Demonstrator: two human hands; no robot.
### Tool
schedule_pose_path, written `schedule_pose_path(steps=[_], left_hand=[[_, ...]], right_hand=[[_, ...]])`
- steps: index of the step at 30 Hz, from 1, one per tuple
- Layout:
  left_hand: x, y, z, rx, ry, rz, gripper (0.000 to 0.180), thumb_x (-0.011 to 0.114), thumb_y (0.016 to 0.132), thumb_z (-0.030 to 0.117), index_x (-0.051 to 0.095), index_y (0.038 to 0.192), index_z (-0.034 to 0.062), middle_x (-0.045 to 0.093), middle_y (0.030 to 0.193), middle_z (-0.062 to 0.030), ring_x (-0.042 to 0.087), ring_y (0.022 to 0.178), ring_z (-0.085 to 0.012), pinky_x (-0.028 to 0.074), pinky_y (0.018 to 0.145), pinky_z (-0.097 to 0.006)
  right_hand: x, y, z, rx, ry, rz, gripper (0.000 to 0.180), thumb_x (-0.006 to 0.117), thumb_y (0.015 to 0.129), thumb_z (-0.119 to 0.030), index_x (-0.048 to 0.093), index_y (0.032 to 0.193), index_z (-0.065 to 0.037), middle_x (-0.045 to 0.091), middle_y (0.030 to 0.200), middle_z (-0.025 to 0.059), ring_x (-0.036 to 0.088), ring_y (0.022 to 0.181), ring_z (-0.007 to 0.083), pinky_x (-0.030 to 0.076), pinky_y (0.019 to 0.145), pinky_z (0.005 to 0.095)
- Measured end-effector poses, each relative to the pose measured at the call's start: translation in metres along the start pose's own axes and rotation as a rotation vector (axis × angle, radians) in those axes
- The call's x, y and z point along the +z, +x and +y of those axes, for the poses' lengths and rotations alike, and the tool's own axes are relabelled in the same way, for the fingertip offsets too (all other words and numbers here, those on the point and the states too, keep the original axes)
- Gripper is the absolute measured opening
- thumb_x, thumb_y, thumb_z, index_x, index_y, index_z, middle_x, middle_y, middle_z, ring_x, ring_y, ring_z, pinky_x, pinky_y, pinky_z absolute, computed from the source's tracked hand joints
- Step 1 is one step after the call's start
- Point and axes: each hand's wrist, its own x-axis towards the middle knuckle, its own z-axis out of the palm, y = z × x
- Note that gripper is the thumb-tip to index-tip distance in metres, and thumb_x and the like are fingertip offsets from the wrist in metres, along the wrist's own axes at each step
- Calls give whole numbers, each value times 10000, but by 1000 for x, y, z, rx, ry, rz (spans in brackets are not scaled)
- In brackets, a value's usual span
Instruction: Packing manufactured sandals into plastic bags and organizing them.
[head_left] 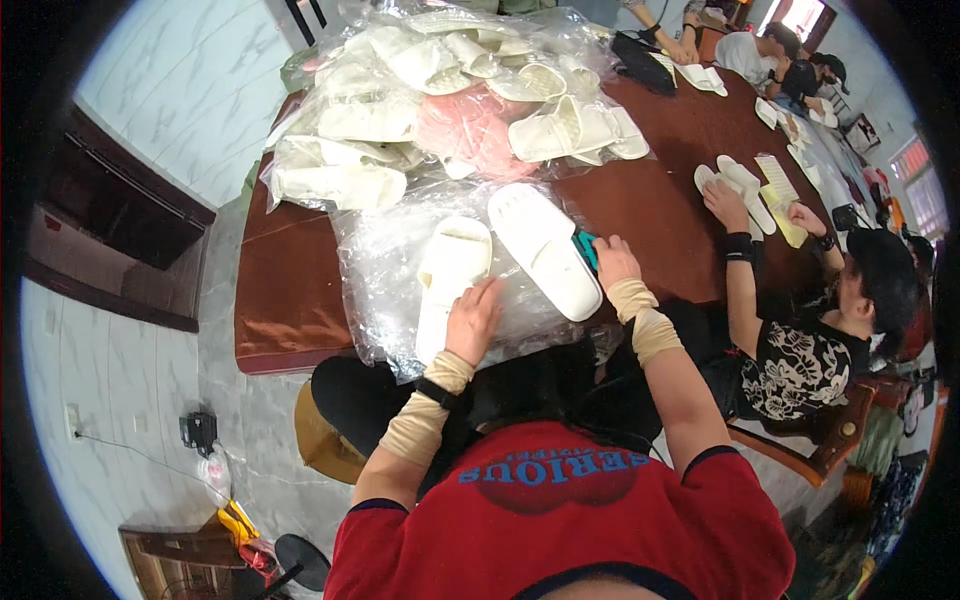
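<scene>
Left hand presses flat on a white foam slipper lying on clear plastic wrap; right hand grips a small teal tool against a second white slipper's sole.

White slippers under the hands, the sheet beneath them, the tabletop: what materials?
Slippers: likely soft foam or fabric, matte cream, no shine. Sheet: thin clear plastic film, crinkled with glare. Tabletop: looks like glossy reddish-brown varnished wood or a satin cover; can't tell which. Left hand rests on one slipper.
</scene>
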Motion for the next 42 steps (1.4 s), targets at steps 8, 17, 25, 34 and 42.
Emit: schedule_pose_path(steps=[8,17,25,34,42], left_hand=[[11,7,-11,65,258,-119,104,657,724,135,610,816,135,587,944,14,500,926,-228,372,776,-421],[-1,13,-4,-9,22,82,67,657,747,108,605,788,90,593,762,-54,524,753,-261,413,674,-364],[6,13,-6,-126,-125,109,89,652,778,56,640,860,22,624,767,-90,573,658,-198,470,619,-290],[1,21,8,-187,-249,194,74,626,781,43,616,855,41,580,730,-90,542,615,-217,447,583,-308],[0,21,10,-188,-260,229,83,632,787,45,619,867,28,589,746,-94,549,625,-198,451,594,-293]], right_hand=[[-15,-2,-4,28,5,-110,304,615,750,-161,548,1040,-101,494,974,169,533,936,368,476,786,458],[-20,1,-7,-77,-20,63,367,639,726,-171,529,1068,-96,502,986,139,503,951,319,452,771,435],[-21,17,-4,93,18,-165,463,607,724,-216,500,1153,-80,568,998,200,571,935,364,485,790,448],[-39,-24,-4,264,-47,-308,529,659,704,-322,552,1151,-59,595,983,233,603,896,381,496,783,443],[-62,-59,-14,353,1592,-552,391,588,889,-191,479,1188,35,601,967,126,635,829,213,537,721,310]])
